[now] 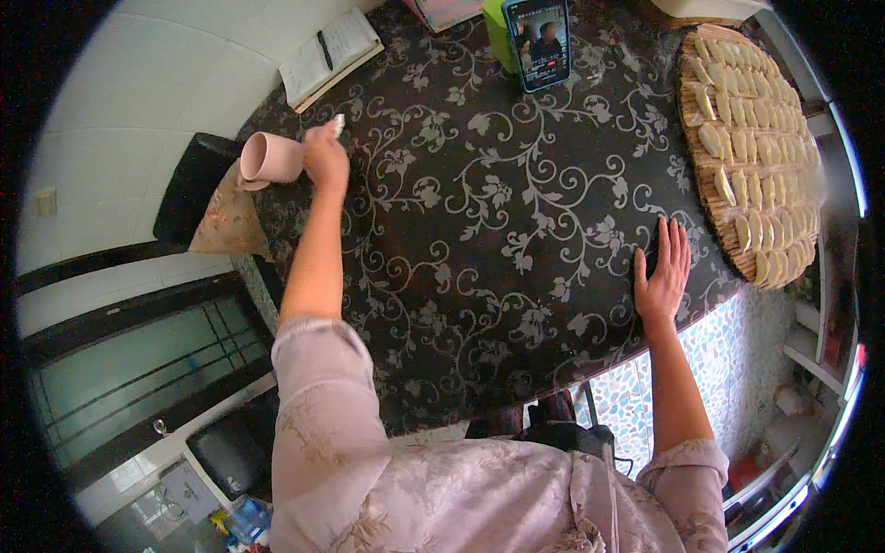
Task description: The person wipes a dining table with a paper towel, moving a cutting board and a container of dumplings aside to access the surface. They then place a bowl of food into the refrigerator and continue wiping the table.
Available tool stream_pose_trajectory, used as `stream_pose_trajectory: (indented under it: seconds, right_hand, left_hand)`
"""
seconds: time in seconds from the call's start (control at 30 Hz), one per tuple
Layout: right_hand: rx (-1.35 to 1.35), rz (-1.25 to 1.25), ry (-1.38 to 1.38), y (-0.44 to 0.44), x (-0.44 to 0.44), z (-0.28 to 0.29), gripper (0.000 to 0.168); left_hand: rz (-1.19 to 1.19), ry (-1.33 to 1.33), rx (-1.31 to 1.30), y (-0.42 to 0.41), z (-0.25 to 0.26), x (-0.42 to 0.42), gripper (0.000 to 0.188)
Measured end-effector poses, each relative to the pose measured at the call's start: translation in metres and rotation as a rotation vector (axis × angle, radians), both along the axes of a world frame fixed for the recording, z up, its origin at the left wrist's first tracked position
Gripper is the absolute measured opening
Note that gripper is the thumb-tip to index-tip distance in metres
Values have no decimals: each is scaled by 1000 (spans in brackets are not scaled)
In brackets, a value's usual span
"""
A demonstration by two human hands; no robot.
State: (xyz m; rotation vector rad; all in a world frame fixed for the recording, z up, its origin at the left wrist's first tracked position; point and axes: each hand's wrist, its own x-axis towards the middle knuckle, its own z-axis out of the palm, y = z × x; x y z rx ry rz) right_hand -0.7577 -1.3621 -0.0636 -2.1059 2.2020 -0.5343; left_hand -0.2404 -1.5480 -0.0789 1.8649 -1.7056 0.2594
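Observation:
My left hand point(326, 160) is over the left part of a table with a black cloth point(477, 276) patterned in grey flowers and scrolls. A small white wad point(339, 126), possibly tissue, pokes out from its closed fingers. Right beside that hand, a pink mug point(273, 157) has its mouth turned to the left; whether the two touch is hidden. My right hand point(664, 276) rests palm down near the table's right edge, thumb spread from the fingers, holding nothing. Just beyond it lies a round board point(702, 148) covered with rows of dumplings point(753, 148).
At the back, a phone point(543, 48) showing a video leans upright against a green holder point(494, 31). An open notebook point(352, 52) with a black pen point(324, 50) lies at the back left by the white wall. A black chair back point(197, 186) stands left of the table.

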Motion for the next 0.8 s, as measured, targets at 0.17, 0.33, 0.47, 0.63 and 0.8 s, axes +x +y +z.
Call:
stream_pose_trajectory:
  seconds: [0.17,0.33,0.47,0.63,0.8]
  right_hand:
    - [21,-27,26,2,-1,0,58]
    - [17,-38,20,2,-3,-2,57]
    - [3,-39,26,3,-5,-4,57]
    - [-10,-10,16,2,1,-1,57]
    - [3,-32,28,3,-4,-7,57]
  left_hand:
    - [41,279,138,34,-1,-80,23]
    - [-672,278,312,183,13,-181,12]
    - [-301,335,291,131,32,-127,13]
    - [260,76,160,50,8,-14,15]
    - [-191,395,475,128,7,-211,12]
